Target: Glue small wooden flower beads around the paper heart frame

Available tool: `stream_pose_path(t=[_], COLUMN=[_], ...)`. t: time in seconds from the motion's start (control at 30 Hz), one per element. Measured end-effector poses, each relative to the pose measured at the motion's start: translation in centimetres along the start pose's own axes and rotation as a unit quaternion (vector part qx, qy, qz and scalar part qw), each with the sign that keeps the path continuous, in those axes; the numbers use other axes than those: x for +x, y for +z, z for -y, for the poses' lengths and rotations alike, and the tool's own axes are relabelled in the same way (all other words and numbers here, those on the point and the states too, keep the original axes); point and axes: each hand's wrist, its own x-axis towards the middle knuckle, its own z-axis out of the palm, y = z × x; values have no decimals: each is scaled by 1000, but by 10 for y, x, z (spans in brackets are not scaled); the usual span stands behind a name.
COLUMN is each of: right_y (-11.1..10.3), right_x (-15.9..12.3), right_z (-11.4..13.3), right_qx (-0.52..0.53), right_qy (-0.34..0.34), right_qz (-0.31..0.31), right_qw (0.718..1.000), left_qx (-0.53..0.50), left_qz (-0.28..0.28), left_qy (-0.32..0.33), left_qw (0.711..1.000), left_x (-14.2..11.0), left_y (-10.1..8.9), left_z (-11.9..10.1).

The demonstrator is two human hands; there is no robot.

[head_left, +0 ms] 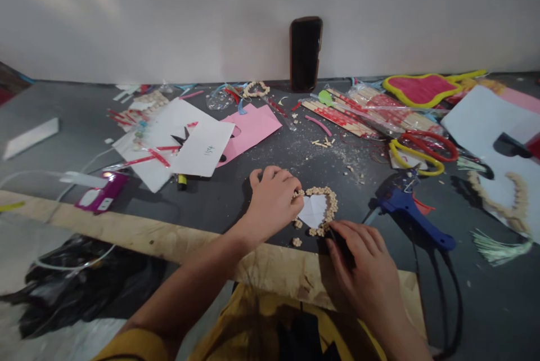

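On the dark table near its front edge lies a heart-shaped piece of white paper (313,211), bordered by small beige flower-like wooden pieces (331,202). My left hand (274,203) curls over the heart's upper left edge, fingertips pressed on the border there and hiding part of it. From the lower right, my right hand (365,257) pinches the border near the tip with thumb and forefinger. One loose wooden cluster (297,242) lies just below the heart. A blue glue gun (415,215) rests to the right of my right hand.
Red and yellow scissors (422,153) and bundled sticks (343,116) lie behind the glue gun. A phone (305,54) leans on the wall. Left are white papers (202,144), pink paper (253,130) and a purple device (102,192) with a cable. A beaded strip (500,203) lies far right.
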Motion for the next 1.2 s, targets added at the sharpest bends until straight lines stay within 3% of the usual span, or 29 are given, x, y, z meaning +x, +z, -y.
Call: stream_pose_path(t=[0.5,0.87,1.0,1.1,1.13,1.2], right_y=[-2,0,-22,-46,-52,-59], right_x=[1,-1,-3,-3,-2,1], right_z=[1,2,2,-18,-28,-49], right_qx=[-11,2,13,-74,-120,-191], right_qy=[-9,-1,15,41,59,78], right_qz=[8,6,-22,-89,-93,-42], right_qw=[1000,1000,1000,992,987,978], left_qx=[-35,-31,-50,-36,-31,-27], left_qz=[-10,25,57,53,49,34], left_qy=[-28,-47,-33,-15,-10,-4], left_qw=[999,998,997,998,998,999], left_x=[2,1,1,3,4,6], left_y=[2,-5,-17,-27,-29,-30], left_z=[2,0,8,18,21,25])
